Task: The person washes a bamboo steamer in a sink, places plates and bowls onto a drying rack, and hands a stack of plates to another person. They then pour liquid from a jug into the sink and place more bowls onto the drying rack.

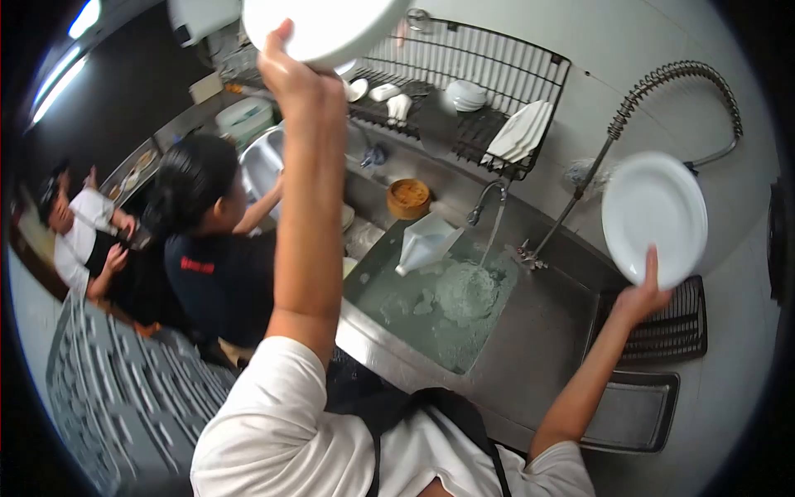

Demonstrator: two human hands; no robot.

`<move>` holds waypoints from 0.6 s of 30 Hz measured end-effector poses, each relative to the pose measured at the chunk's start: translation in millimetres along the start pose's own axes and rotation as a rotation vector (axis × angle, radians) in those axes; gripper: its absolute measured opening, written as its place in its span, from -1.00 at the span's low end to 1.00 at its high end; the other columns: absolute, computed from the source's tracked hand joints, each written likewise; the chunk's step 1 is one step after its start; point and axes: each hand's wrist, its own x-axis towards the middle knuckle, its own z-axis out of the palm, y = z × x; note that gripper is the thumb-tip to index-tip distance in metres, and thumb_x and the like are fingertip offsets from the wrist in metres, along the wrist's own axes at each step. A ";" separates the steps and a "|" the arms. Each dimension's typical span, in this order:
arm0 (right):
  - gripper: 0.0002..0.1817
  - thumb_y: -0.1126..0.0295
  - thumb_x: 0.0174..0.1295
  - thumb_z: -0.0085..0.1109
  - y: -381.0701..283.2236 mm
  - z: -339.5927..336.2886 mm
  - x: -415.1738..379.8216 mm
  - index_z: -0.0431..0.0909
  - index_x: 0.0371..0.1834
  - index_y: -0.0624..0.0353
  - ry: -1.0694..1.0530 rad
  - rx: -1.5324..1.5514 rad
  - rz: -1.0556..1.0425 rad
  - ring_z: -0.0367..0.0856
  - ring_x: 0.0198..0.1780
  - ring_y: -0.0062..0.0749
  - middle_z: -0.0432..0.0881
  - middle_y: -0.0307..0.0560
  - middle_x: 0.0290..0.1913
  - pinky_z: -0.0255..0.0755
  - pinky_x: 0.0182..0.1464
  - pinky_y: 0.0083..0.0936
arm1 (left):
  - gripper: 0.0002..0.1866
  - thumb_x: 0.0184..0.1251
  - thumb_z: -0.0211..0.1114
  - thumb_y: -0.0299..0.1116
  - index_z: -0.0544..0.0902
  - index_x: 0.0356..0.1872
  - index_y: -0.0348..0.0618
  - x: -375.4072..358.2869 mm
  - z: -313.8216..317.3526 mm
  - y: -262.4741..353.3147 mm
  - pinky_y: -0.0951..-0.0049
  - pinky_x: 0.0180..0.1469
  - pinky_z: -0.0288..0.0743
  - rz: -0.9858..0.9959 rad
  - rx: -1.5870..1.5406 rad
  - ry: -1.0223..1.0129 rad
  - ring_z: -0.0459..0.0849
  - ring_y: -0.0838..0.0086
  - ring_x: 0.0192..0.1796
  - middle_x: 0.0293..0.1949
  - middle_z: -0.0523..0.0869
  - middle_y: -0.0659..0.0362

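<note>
Slipping, if rims are wet: chief risk, we judge, to left plate [331,26] (top of frame, cut off) and right plate [652,217] (right of frame). Knocking the rack [492,116], upper centre: second risk, should left hand [290,74] stray. Fingers: left hand, clamped on its plate's lower edge; right hand [643,300], likewise, thumb in front. Right plate: broad side towards us, long axis near upright. Left plate: axis, we cannot tell.

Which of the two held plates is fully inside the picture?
The white plate in the right hand; the other plate, in the left hand, is cropped by the top edge.
</note>
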 end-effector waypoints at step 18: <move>-0.34 0.14 0.27 0.42 113.7 -372.6 -213.8 0.48 0.39 0.15 -0.129 0.043 0.728 0.56 0.32 0.02 0.47 0.22 0.38 0.58 0.25 -0.15 | -0.03 0.05 0.38 -0.43 0.09 0.51 -0.44 -1.0 -58.8 529.0 -0.13 0.02 0.79 1.088 0.824 0.729 0.72 -0.18 0.08 0.25 0.44 -0.44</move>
